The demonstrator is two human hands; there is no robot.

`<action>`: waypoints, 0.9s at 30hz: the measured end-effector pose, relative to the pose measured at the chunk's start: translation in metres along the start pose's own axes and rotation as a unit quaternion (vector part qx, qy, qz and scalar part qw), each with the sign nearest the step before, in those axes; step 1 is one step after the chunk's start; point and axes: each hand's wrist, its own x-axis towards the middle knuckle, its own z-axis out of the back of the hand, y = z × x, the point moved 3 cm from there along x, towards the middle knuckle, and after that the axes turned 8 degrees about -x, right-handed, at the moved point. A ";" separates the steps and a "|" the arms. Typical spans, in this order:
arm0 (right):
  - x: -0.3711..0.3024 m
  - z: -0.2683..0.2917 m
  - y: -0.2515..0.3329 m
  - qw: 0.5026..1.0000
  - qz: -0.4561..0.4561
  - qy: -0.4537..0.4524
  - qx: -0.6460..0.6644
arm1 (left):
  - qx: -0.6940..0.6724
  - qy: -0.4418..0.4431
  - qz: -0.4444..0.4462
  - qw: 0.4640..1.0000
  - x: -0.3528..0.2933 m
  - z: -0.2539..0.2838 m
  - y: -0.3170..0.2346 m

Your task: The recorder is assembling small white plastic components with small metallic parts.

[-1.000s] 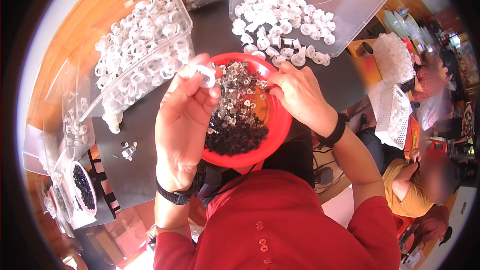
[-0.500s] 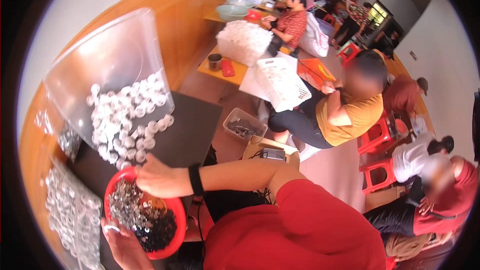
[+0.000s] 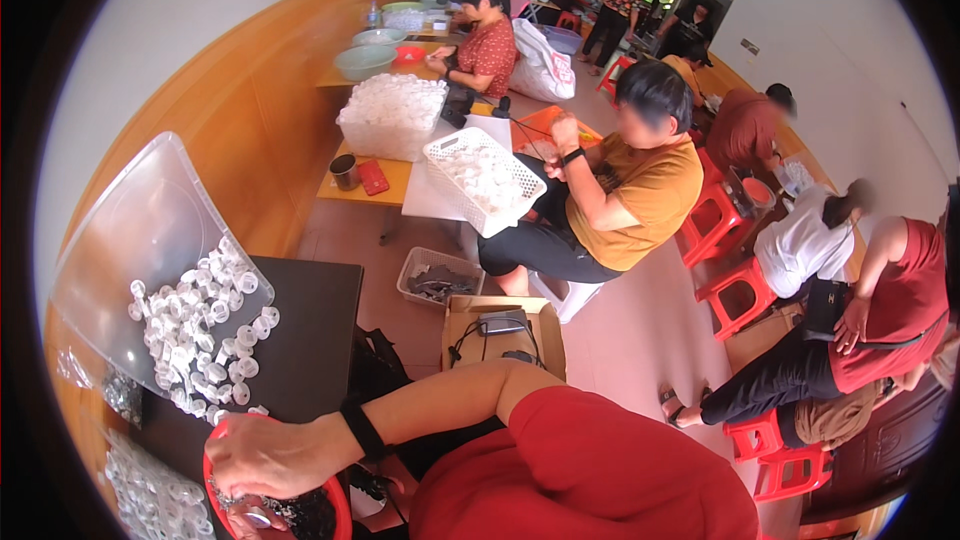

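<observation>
My right hand (image 3: 268,456), a black band on its wrist, is over the red basin (image 3: 338,500) with its fingers bent down and pressed together; whatever is in them is hidden. Just below it, the left hand (image 3: 240,518) shows only in part and grips a small round plastic cap (image 3: 258,518) with a shiny centre. Small dark parts (image 3: 310,515) lie in the basin. Beside it, many white plastic caps (image 3: 205,330) spill from a tilted clear bin (image 3: 120,240) onto the dark table (image 3: 310,315).
A clear bag of caps (image 3: 150,485) lies at the left. Beyond the table are an open cardboard box (image 3: 550,330), a bin of dark pieces (image 3: 410,260) and a seated person in yellow (image 3: 640,200) beside a white basket (image 3: 485,225). Red stools (image 3: 735,300) stand at the right.
The view has shifted, so the basin sits lower. My right hand has come down over the basin toward the left hand, and the left hand has moved in beneath it with the cap.
</observation>
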 end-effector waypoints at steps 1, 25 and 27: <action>0.001 0.001 0.007 1.000 0.008 0.012 0.001 | 0.016 0.016 -0.011 1.000 -0.003 -0.006 -0.002; -0.007 0.016 0.008 1.000 -0.001 -0.014 -0.023 | -0.260 -0.185 0.101 0.942 -0.006 0.006 0.031; -0.008 0.019 0.007 0.999 -0.004 -0.009 -0.052 | -0.236 -0.199 0.099 0.946 -0.001 -0.003 0.025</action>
